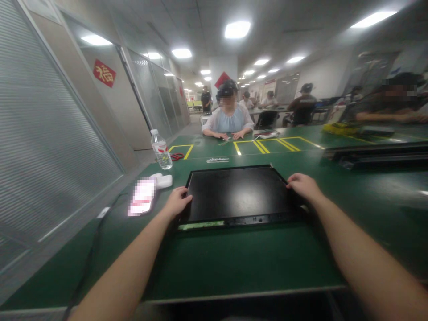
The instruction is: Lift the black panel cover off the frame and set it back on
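A black flat display panel (234, 194) lies level at the middle of the green table, light from the ceiling glaring on its face. Along its near edge runs a strip, green at the left and dark at the right. My left hand (178, 201) grips the panel's left edge, thumb over the frame. At the opposite edge, toward the far right corner, my right hand (302, 185) holds on with its fingers pinched. The undersides of the panel and the fingertips beneath it are hidden.
Left of the panel are a phone (142, 196), a white case (163, 181), a water bottle (161, 150) and red-handled scissors (177, 156). A cable (96, 236) crosses the left side. Long black parts (377, 154) lie right. A person (228, 118) sits opposite across the table (247, 263).
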The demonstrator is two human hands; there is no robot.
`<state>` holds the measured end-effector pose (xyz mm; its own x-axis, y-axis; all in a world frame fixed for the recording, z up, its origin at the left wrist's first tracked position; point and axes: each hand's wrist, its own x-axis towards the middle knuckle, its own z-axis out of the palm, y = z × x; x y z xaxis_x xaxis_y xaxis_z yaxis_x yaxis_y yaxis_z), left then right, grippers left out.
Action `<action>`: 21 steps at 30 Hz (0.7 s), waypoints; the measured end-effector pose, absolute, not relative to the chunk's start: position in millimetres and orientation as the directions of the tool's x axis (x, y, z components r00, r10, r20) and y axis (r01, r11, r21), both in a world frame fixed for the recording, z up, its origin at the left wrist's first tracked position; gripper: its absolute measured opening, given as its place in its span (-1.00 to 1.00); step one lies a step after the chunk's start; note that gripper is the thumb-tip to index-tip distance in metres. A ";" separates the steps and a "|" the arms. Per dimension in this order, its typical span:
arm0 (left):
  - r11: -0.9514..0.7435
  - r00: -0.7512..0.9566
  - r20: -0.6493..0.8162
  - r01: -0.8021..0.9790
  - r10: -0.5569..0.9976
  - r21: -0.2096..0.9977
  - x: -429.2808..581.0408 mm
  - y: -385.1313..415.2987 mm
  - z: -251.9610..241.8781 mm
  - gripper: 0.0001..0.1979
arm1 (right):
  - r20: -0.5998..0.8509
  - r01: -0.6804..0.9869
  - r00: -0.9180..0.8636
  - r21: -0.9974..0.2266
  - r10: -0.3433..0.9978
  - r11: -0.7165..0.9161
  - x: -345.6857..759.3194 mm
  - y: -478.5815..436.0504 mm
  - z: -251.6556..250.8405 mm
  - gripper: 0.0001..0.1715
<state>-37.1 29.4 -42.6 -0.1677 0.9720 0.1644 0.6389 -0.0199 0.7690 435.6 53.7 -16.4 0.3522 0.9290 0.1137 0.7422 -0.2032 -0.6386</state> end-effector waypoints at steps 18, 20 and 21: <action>-0.016 -0.058 0.171 0.913 0.984 0.407 -37.3 30.7 -46.2 -0.53 | 0.144 0.971 0.137 -0.213 0.980 -0.105 421.4 50.0 -17.4 -0.71; -0.016 -0.035 0.157 0.949 0.987 0.315 -32.7 29.7 -44.1 -0.53 | 0.119 0.985 0.109 -0.144 0.987 -0.092 413.5 46.8 -11.9 -0.68; -0.020 -0.023 0.154 0.964 0.988 0.267 -29.9 28.8 -43.0 -0.54 | 0.109 0.989 0.097 -0.121 0.989 -0.083 410.4 45.8 -9.7 -0.67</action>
<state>-29.9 28.8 -43.0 -0.0227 0.9878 0.1544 0.9636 -0.0195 0.2666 410.4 45.8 -9.7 0.0967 0.9893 0.1091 0.9891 -0.0833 -0.1211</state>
